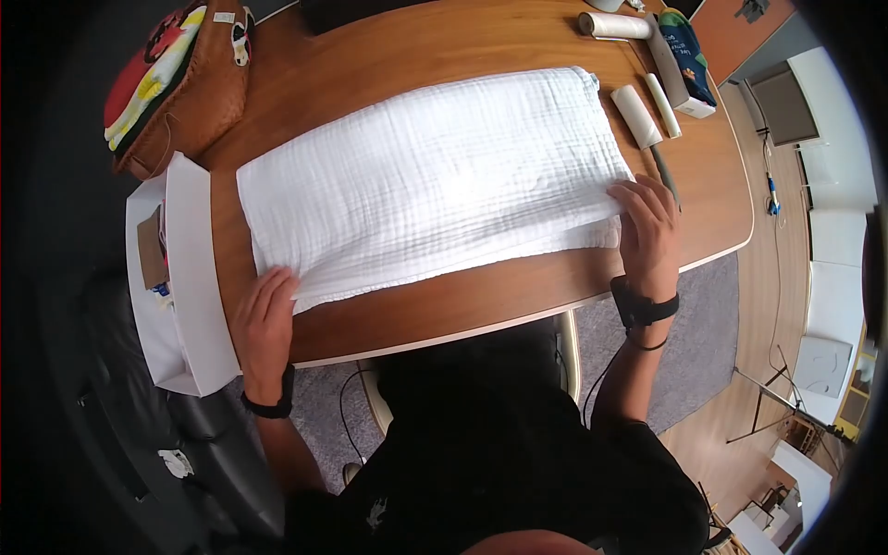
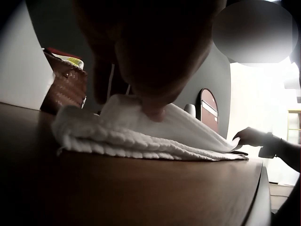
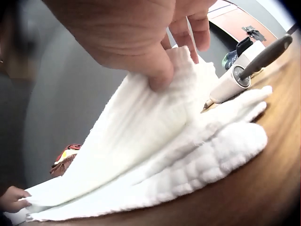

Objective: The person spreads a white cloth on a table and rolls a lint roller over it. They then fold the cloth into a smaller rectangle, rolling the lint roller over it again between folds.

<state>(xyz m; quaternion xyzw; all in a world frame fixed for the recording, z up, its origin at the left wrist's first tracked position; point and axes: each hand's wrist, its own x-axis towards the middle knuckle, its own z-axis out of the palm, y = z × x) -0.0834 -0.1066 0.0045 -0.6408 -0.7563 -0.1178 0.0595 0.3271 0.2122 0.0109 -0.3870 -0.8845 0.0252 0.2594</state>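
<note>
A white crinkled cloth (image 1: 425, 176) lies folded in layers on the wooden table (image 1: 444, 296). At its near left corner the left hand (image 1: 265, 319) pinches the upper layer; in the left wrist view that hand (image 2: 150, 56) is dark, its thumb against the cloth (image 2: 136, 117). The right hand (image 1: 650, 231) pinches the near right corner. Seen from the right wrist, the right hand (image 3: 136, 42) holds the top layer (image 3: 155, 103) between thumb and fingers, raised above the thicker folded layers beneath. The edge between both hands is slightly lifted.
A white box (image 1: 190, 277) stands at the left edge, a brown basket of cloths (image 1: 199, 102) behind it. At the right are a lint roller (image 1: 636, 117), a white tube (image 1: 663, 104), a paper roll (image 1: 615, 26) and a box with dark fabric (image 1: 684, 65).
</note>
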